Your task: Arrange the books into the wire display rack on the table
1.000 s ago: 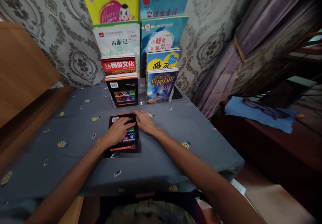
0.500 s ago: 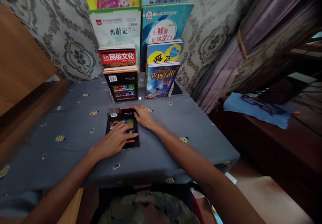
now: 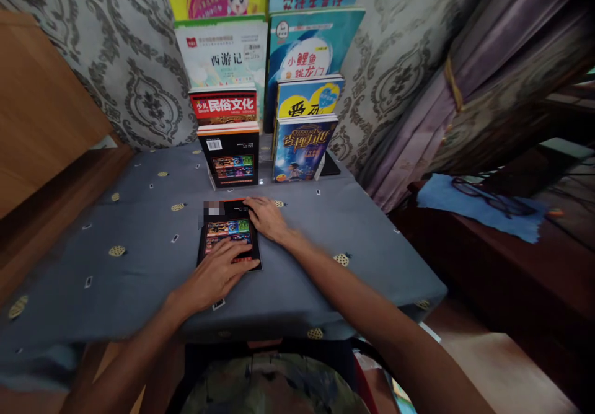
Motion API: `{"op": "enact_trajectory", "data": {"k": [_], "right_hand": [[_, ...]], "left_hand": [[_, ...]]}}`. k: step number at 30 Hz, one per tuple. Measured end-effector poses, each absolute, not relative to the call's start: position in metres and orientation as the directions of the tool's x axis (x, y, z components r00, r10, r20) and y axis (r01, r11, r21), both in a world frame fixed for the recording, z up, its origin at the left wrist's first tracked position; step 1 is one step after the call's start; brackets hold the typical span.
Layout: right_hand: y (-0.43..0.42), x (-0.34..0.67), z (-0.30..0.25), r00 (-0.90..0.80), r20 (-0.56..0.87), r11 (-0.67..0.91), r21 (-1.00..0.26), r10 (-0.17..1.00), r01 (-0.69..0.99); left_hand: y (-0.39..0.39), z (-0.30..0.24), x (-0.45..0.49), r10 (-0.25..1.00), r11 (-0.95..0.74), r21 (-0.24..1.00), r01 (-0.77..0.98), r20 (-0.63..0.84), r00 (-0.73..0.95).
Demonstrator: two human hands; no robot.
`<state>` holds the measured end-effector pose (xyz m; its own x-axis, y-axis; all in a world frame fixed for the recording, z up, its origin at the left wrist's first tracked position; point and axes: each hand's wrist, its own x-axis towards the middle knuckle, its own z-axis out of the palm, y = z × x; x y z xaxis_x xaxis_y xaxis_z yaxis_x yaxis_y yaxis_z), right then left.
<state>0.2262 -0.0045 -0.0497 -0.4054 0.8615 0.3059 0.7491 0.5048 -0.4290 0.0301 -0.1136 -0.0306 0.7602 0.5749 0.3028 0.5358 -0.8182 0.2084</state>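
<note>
A black book point(image 3: 229, 229) with a colourful picture panel lies flat on the grey tablecloth point(image 3: 139, 253). My left hand point(image 3: 217, 273) rests on the book's near edge, fingers stretched out flat. My right hand point(image 3: 267, 217) lies flat at the book's far right corner, fingers extended and touching it. Behind the book, two rows of books stand upright on a display stand: a matching black book point(image 3: 230, 155) in the front left slot and a blue fantasy book point(image 3: 298, 149) in the front right.
Taller books point(image 3: 223, 61) rise in tiers against the patterned wallpaper. A wooden board point(image 3: 41, 116) stands at the left. To the right hang purple curtains point(image 3: 465, 73), with a dark bench carrying a blue cloth point(image 3: 478, 206).
My left hand slid back from the middle of the book to its near edge. The right hand stayed at the far right corner. The book sits slightly farther from me.
</note>
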Motion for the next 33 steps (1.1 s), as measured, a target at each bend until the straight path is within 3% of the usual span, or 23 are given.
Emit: {"op": "enact_trajectory", "data": {"k": [11, 21, 28, 33], "right_hand": [[-0.102, 0.251, -0.055, -0.508, 0.442, 0.667, -0.378, 0.74, 0.642], [-0.152, 0.261, -0.046, -0.551, 0.485, 0.724, -0.317, 0.679, 0.613], [-0.151, 0.264, -0.048, -0.566, 0.491, 0.737, -0.292, 0.662, 0.609], [-0.153, 0.245, -0.04, -0.52, 0.497, 0.704, -0.322, 0.694, 0.633]], "left_hand": [[-0.121, -0.03, 0.033, 0.566, -0.82, 0.173, 0.546, 0.398, 0.722], [-0.142, -0.038, 0.037, 0.593, -0.756, -0.019, 0.654, 0.4, 0.698], [-0.168, -0.041, -0.014, 0.73, -0.581, 0.038, 0.813, 0.466, 0.5], [-0.173, -0.05, -0.046, 0.729, -0.559, 0.112, 0.822, 0.539, 0.423]]}}
